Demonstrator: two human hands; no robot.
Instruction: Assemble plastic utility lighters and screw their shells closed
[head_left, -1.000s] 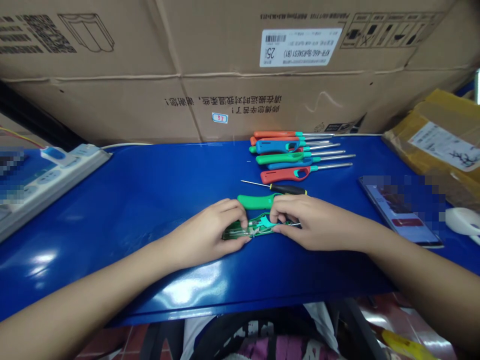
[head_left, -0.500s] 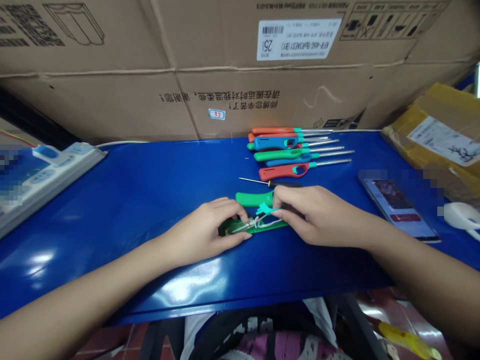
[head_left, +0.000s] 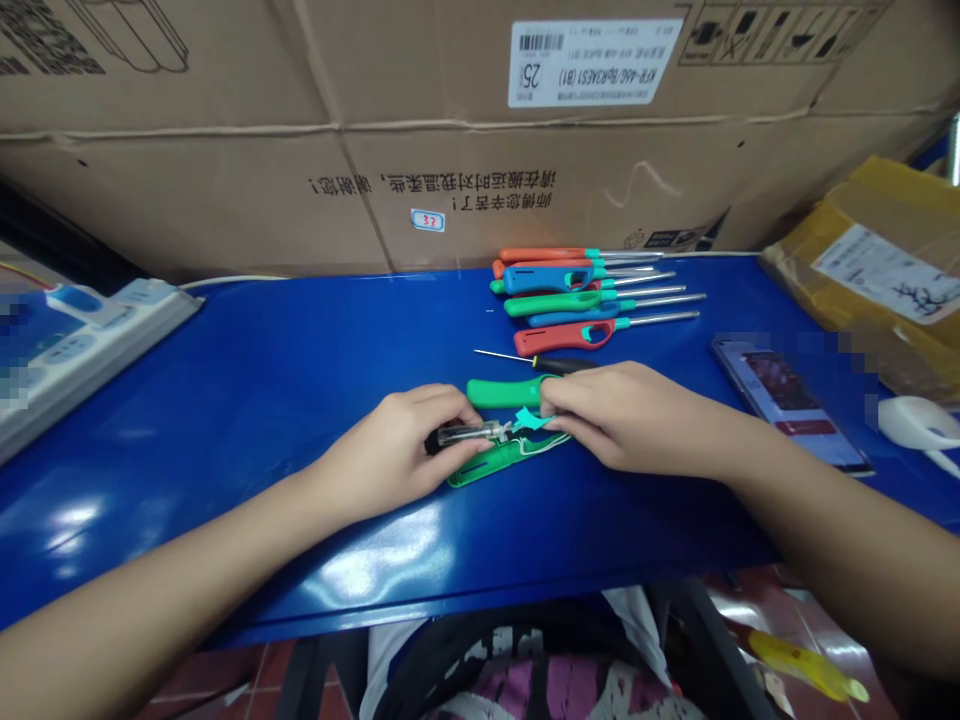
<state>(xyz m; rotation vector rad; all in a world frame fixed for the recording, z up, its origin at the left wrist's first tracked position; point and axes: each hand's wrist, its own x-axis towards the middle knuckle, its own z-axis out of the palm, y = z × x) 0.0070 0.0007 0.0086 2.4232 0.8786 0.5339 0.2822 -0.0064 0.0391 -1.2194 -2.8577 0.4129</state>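
My left hand [head_left: 394, 450] pinches a clear tube with a dark end [head_left: 463, 434], lifted a little above an opened green lighter shell [head_left: 504, 455] lying on the blue table [head_left: 262, 400]. My right hand [head_left: 622, 412] grips the teal trigger part [head_left: 531, 419] at the tube's other end. A second green shell half [head_left: 502, 391] lies just behind my fingers. Behind it rests a thin black-handled screwdriver [head_left: 551, 364].
Several long-nosed lighters [head_left: 585, 300] in orange, blue, green and red lie in a row at the back. A phone [head_left: 787, 400] and a white mouse [head_left: 919, 420] lie at right, a power strip [head_left: 82, 340] at left. Cardboard boxes [head_left: 450, 120] wall the back.
The clear tube and teal trigger have come up out of the green shell, my left hand drawing the tube leftward. The shell now lies tilted on the table.
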